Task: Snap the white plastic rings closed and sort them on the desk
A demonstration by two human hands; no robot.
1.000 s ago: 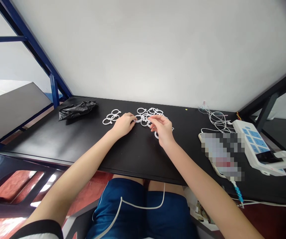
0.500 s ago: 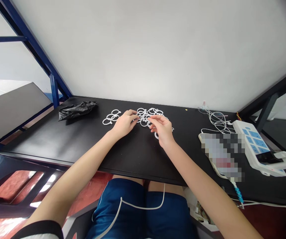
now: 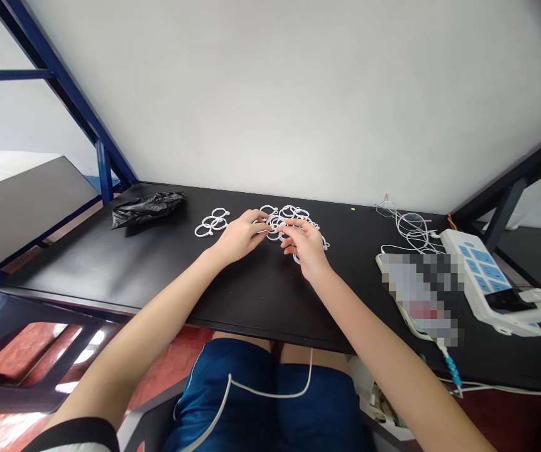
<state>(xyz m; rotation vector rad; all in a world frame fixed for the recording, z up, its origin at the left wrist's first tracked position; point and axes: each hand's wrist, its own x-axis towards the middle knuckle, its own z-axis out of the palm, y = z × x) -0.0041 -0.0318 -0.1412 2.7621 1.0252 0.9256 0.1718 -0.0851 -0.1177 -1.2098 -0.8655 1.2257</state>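
Observation:
Thin white rings (image 3: 293, 212), each with a small knob or eyelet on its rim, lie in a loose pile on the black table. My left hand (image 3: 242, 237) is at the pile's left side, thumb and forefinger closed at a white ring. From the right, my right hand (image 3: 306, 248) pinches a white ring between thumb and forefinger, its other fingers curled. The two sets of fingertips are close together, and they partly hide what they hold. Left of my left hand, a smaller group of several rings (image 3: 212, 223) lies flat, apart from the pile.
A crumpled black plastic bag (image 3: 147, 209) lies at the table's left. To the right are a phone (image 3: 416, 295) with its screen blurred, a white power strip (image 3: 477, 270) and a tangled white cable (image 3: 411, 229). A wall rises behind the table (image 3: 261, 295).
My left hand has shifted slightly right, bringing its fingertips nearer to those of my right hand. The right hand stays almost in place, still pinching. The separate group of rings looks the same.

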